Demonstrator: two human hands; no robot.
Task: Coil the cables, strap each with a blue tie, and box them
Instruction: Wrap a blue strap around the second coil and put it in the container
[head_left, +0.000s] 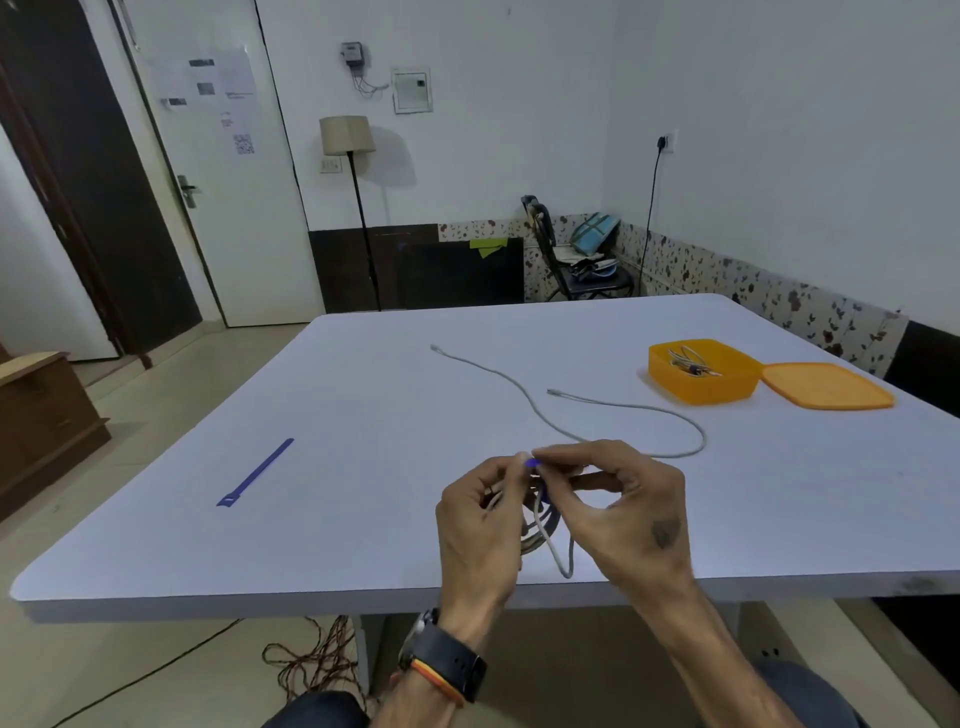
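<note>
A coiled grey cable (545, 535) hangs between my hands near the table's front edge. My left hand (480, 525) grips the coil. My right hand (618, 504) pinches the end of a blue tie (531, 462) that wraps around the coil; most of the tie is hidden by my fingers. A second grey cable (566, 415) lies loose and uncoiled on the table beyond my hands. Another blue tie (255, 473) lies flat at the left. The orange box (701, 384) at the right holds coiled cables.
The orange lid (826, 387) lies beside the box on the white table (363, 519). Behind the table stand a floor lamp (347, 136) and a chair (582, 265) with things on it. Wires (311, 660) lie on the floor under the table.
</note>
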